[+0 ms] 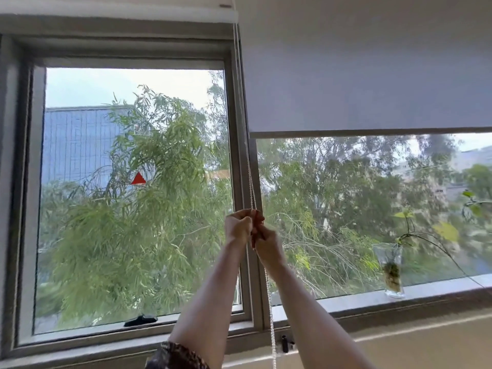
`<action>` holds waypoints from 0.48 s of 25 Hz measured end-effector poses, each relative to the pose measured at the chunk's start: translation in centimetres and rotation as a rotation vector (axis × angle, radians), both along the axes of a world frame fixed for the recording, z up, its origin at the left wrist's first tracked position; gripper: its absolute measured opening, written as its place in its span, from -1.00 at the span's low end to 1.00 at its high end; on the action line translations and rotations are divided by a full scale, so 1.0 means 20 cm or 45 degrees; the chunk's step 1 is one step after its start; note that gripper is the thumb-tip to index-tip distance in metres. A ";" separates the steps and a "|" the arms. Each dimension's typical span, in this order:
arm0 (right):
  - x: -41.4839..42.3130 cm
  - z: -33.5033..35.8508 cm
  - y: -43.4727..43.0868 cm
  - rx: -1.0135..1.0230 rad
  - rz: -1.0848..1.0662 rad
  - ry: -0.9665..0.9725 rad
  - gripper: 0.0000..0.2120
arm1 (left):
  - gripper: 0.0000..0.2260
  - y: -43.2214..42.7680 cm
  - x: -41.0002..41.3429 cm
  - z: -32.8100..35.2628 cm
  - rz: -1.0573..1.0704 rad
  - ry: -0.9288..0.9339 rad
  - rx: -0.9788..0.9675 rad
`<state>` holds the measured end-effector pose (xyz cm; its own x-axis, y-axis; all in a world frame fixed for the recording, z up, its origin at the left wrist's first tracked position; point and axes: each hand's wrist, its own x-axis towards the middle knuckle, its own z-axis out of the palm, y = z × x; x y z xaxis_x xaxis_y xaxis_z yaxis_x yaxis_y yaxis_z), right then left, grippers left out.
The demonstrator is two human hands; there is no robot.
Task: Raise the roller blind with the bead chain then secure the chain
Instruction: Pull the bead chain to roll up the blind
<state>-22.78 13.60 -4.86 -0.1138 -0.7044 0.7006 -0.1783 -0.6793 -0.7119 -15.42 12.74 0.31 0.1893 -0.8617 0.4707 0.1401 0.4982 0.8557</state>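
Note:
A pale grey roller blind (367, 83) covers the upper part of the right window pane; its bottom bar (372, 132) sits a little above mid-height. A white bead chain (251, 182) hangs along the frame between the two panes and runs down past the sill. My left hand (237, 226) and my right hand (266, 242) are raised together at the chain. Both fists are closed around it, the left slightly higher. The chain continues below my hands (270, 302).
The left pane is uncovered, its blind (119, 9) rolled up at the top. A glass vase with a trailing plant (391, 270) stands on the sill at the right. A small black fitting (285, 343) sits on the wall below the frame. A black window handle (141, 320) lies at the left pane's bottom.

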 end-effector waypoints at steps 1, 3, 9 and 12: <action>-0.01 -0.06 0.00 0.036 -0.001 0.004 -0.76 | -0.70 -0.02 0.00 -0.06 -0.007 0.011 0.043; -0.02 -0.20 0.00 0.129 0.013 0.026 -0.78 | -0.74 -0.06 0.00 -0.21 -0.023 0.025 0.133; -0.05 -0.50 -0.03 0.329 0.041 0.100 -0.78 | -0.88 -0.20 0.02 -0.57 0.035 -0.091 0.323; -0.05 -0.60 -0.07 0.432 0.023 0.136 -0.74 | -0.85 -0.22 0.03 -0.69 0.056 -0.159 0.358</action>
<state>-23.87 12.29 -16.89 -0.0379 -0.9004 0.4334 -0.2540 -0.4108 -0.8756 -14.83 8.32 -13.56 0.1853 -0.9537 0.2367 0.0087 0.2424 0.9701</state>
